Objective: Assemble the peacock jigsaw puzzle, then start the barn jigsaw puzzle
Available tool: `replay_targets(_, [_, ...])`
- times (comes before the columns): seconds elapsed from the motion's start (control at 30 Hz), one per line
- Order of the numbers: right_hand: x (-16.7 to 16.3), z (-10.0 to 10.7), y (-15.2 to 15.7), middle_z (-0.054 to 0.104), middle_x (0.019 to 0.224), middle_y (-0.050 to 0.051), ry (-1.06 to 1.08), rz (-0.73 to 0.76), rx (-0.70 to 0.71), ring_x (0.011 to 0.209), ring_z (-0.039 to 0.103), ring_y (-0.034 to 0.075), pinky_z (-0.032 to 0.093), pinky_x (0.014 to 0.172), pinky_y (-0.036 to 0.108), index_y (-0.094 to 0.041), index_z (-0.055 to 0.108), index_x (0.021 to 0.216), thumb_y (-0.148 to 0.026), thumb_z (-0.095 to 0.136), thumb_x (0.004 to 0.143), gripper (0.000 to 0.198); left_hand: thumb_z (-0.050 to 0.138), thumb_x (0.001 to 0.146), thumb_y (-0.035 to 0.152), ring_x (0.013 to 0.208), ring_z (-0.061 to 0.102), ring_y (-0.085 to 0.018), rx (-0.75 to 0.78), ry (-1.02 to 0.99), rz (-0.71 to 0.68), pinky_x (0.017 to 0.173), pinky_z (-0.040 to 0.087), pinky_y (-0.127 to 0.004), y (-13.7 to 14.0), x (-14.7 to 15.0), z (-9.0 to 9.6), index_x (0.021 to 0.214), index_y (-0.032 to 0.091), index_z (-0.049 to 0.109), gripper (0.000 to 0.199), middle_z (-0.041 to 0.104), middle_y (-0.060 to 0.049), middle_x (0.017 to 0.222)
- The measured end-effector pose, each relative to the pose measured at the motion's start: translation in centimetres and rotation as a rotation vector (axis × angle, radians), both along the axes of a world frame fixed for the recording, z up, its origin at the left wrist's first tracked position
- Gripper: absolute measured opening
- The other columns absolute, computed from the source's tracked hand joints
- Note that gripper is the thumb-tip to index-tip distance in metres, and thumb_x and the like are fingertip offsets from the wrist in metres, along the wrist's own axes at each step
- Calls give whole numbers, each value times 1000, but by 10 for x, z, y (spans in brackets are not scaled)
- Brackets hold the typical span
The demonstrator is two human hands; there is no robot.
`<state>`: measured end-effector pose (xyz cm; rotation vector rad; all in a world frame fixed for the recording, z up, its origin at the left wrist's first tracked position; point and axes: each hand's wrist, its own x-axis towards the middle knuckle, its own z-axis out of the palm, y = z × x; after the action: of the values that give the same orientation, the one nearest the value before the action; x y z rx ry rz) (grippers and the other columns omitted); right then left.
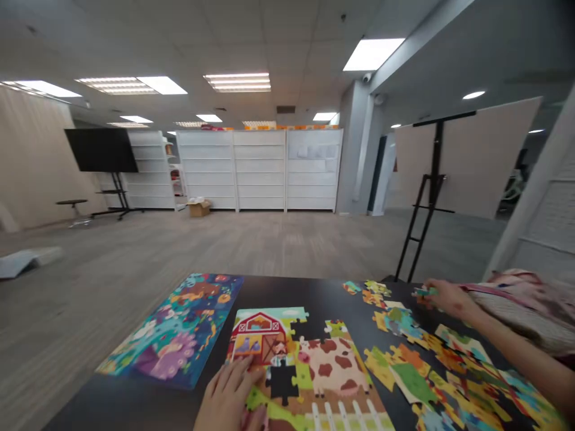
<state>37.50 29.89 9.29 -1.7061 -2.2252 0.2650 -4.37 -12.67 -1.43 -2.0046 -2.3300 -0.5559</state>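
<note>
A partly assembled farm puzzle [336, 365] lies on the black table, with a barn, a farmer and a spotted cow. Gaps in it show dark table near the centre and along its top edge. My left hand [233, 389] rests flat on its lower left part, fingers stretched out. At the far right of the table, my right hand [449, 299] pinches a small greenish puzzle piece [424, 292]. Nearer to me lies a heap of loose puzzle pieces [413, 380], several overlapping. A few more pieces [377, 288] lie near the table's back edge.
A colourful picture sheet [179, 335] lies left of the puzzle on the table [278, 287]. Bunched pinkish fabric [530, 299] is beside my right arm. Beyond stand a black easel stand [426, 197], white shelves [260, 170], a cardboard box [199, 208] and a screen [101, 149].
</note>
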Motion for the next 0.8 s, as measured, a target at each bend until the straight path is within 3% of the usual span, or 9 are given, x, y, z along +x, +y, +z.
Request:
replay_targets(0.1, [-43,-2,-29,74,99,17,50,134,11,96,68,27,49,82,36,-15,73,101,-24,65,88,17,65,88,37,136,51,-30,-9,-88,0,112,41,-50,-1,2,14,130,38,63,42,57,-2,148])
replay_targets(0.2, [-117,-21,-98,75,113,4,167,412,-35,99,69,25,49,81,29,-26,72,109,-38,66,82,30,63,87,29,138,48,-29,-51,-180,21,111,39,-49,-4,11,37,126,36,64,40,56,-2,147])
replay_targets(0.27, [-169,-36,-154,77,96,3,337,627,-220,86,70,25,50,73,30,-24,72,98,-38,64,79,26,61,88,26,138,47,-27,-73,-228,22,111,38,-48,-5,16,47,125,36,64,39,58,-1,144])
replay_targets(0.33, [-211,-46,-202,75,77,0,352,674,-317,70,68,22,48,64,29,-23,71,90,-34,62,75,21,60,88,25,139,45,-27,-74,-246,35,112,37,-48,-5,19,50,125,35,63,38,58,-1,143])
replay_targets(0.4, [-237,-50,-231,76,83,0,350,699,-320,79,68,23,48,71,29,-24,72,85,-28,64,70,18,62,87,26,138,44,-28,-62,-233,46,112,36,-50,-6,19,47,127,34,62,40,56,-2,145])
replay_targets(0.6, [-248,-53,-236,78,101,3,246,691,-279,101,66,30,46,89,36,-27,77,88,-25,66,67,24,61,90,21,142,40,-28,-20,-142,-50,118,29,-53,-9,20,38,140,42,52,55,47,1,153])
replay_targets(0.8, [-233,-55,-227,77,111,4,257,702,-281,111,65,31,45,97,39,-29,78,100,-32,65,73,30,55,94,16,141,40,-28,-30,-86,-130,115,36,-51,-10,19,43,134,44,57,49,44,4,155])
